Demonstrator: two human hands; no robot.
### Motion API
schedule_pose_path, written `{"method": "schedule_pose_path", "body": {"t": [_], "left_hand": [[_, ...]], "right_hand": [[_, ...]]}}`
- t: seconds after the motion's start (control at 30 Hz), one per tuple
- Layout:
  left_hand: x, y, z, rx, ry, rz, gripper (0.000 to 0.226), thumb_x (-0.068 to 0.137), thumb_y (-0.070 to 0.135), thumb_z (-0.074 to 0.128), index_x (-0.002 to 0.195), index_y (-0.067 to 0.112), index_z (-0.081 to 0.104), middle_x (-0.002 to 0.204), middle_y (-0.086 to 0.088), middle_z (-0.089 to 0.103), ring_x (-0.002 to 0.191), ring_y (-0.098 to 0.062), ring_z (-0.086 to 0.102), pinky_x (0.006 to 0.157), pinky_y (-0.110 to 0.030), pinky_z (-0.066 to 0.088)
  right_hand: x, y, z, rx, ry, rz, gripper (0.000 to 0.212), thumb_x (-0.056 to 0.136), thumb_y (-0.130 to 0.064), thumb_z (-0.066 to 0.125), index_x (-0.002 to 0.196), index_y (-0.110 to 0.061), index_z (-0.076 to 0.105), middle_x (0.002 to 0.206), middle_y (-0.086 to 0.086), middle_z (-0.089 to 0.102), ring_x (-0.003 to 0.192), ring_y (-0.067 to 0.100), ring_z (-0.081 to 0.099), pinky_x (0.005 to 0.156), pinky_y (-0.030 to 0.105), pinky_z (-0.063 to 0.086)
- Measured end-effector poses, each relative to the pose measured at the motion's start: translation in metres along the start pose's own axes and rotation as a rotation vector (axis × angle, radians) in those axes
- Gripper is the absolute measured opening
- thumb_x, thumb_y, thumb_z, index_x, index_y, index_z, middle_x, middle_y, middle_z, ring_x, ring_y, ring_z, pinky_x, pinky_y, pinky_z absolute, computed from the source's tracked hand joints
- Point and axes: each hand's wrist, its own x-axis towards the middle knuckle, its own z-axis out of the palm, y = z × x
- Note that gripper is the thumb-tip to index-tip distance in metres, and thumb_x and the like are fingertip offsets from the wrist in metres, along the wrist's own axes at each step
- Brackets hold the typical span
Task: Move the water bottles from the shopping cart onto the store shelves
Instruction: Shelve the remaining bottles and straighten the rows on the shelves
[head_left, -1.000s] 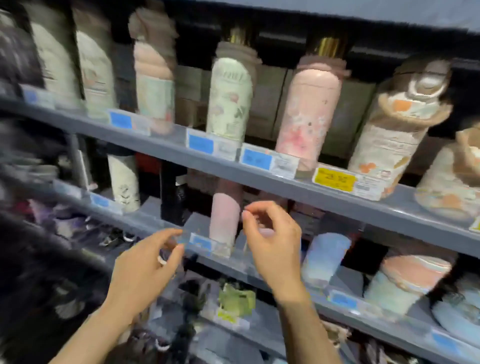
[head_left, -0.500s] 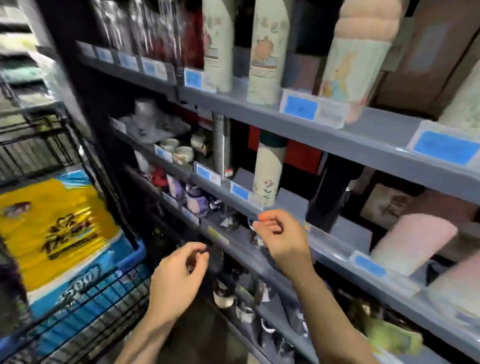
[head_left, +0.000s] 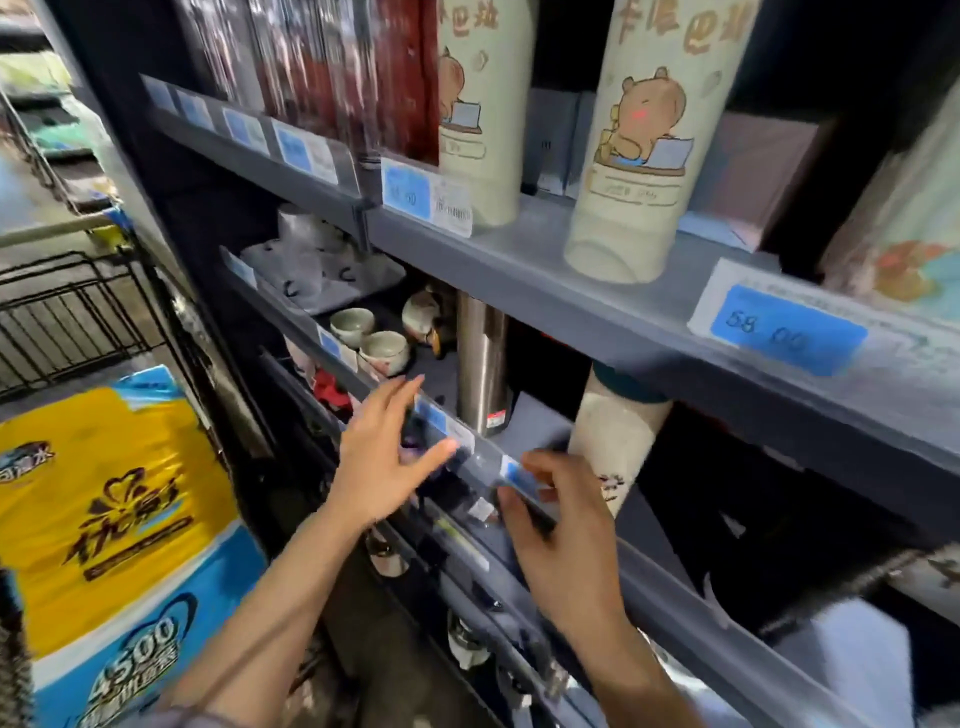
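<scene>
I see my left hand (head_left: 382, 457) released, fingers spread, at the middle grey metal shelf's (head_left: 675, 608) front edge. My right hand (head_left: 563, 545) pinches the clear plastic price-tag strip (head_left: 511, 480) there. A cream cylindrical water bottle with a teal cap (head_left: 613, 441) stands just behind, beside a brushed steel flask (head_left: 480, 364). The black wire shopping cart (head_left: 67, 312) sits at left of frame.
</scene>
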Motion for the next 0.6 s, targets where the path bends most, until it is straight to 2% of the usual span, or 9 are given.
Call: {"method": "schedule_pose_path", "body": {"t": [0.07,0.13,0.2,0.27,0.33,0.43,0.5,0.6], "left_hand": [[0.020,-0.030,0.009,0.100,-0.020,0.033,0.105,0.067,0.086,0.044,0.146,0.018,0.034,0.150,-0.011,0.034,0.139,-0.027,0.030,0.112,-0.053,0.027],[0.036,-0.058,0.017,0.158,-0.060,0.064,0.111,0.064,0.090,0.042,0.148,0.020,0.029,0.153,-0.011,0.030,0.143,-0.027,0.024,0.110,-0.062,0.025],[0.043,-0.079,0.027,0.170,-0.135,0.105,0.109,0.065,0.090,0.040,0.149,0.021,0.028,0.156,-0.008,0.025,0.146,-0.020,0.012,0.112,-0.063,0.019],[0.043,-0.095,0.038,0.165,-0.142,0.190,0.100,0.072,0.085,0.040,0.146,0.017,0.034,0.155,-0.009,0.027,0.147,-0.019,0.005,0.111,-0.062,0.018],[0.042,-0.105,0.047,0.149,-0.109,0.259,0.091,0.079,0.080,0.039,0.141,0.013,0.040,0.151,-0.014,0.032,0.147,-0.027,0.010,0.110,-0.061,0.018],[0.047,-0.114,0.055,0.176,-0.044,0.329,0.086,0.082,0.080,0.032,0.136,0.015,0.040,0.145,-0.015,0.038,0.141,-0.034,0.022,0.112,-0.056,0.017],[0.048,-0.118,0.059,0.177,-0.010,0.362,0.085,0.083,0.080,0.029,0.136,0.015,0.040,0.144,-0.015,0.038,0.139,-0.035,0.024,0.112,-0.055,0.016],[0.050,-0.121,0.060,0.178,0.000,0.388,0.084,0.084,0.079,0.029,0.138,0.016,0.039,0.143,-0.014,0.039,0.137,-0.036,0.027,0.109,-0.058,0.021]], "right_hand": [[0.004,-0.002,0.003,-0.023,-0.020,-0.016,0.027,0.085,-0.036,0.056,0.107,-0.021,0.058,0.102,-0.004,0.055,0.093,0.005,0.054,0.081,0.006,0.039],[0.008,-0.001,0.008,-0.075,0.008,-0.009,0.026,0.084,-0.039,0.053,0.109,-0.029,0.052,0.104,-0.006,0.053,0.094,0.005,0.054,0.080,0.006,0.038],[0.010,0.001,0.015,-0.122,0.069,-0.004,0.030,0.085,-0.039,0.055,0.114,-0.031,0.049,0.108,-0.007,0.053,0.099,0.008,0.056,0.083,0.010,0.042],[0.012,-0.001,0.027,-0.129,0.148,0.032,0.039,0.086,-0.037,0.059,0.122,-0.031,0.045,0.115,-0.006,0.053,0.105,0.012,0.058,0.087,0.021,0.048],[0.018,-0.009,0.043,-0.111,0.242,0.085,0.051,0.086,-0.042,0.060,0.131,-0.029,0.040,0.126,-0.005,0.050,0.117,0.015,0.054,0.093,0.031,0.049],[0.038,-0.018,0.066,-0.111,0.330,0.108,0.072,0.083,-0.042,0.068,0.142,-0.019,0.034,0.136,-0.004,0.041,0.128,0.011,0.045,0.102,0.028,0.043],[0.059,-0.021,0.076,-0.135,0.351,0.201,0.083,0.080,-0.037,0.077,0.145,-0.014,0.030,0.135,-0.005,0.038,0.127,0.010,0.043,0.102,0.026,0.041],[0.092,-0.024,0.084,-0.183,0.327,0.382,0.087,0.072,-0.050,0.077,0.139,-0.012,0.036,0.125,-0.001,0.045,0.118,0.015,0.046,0.101,0.032,0.042]]}}
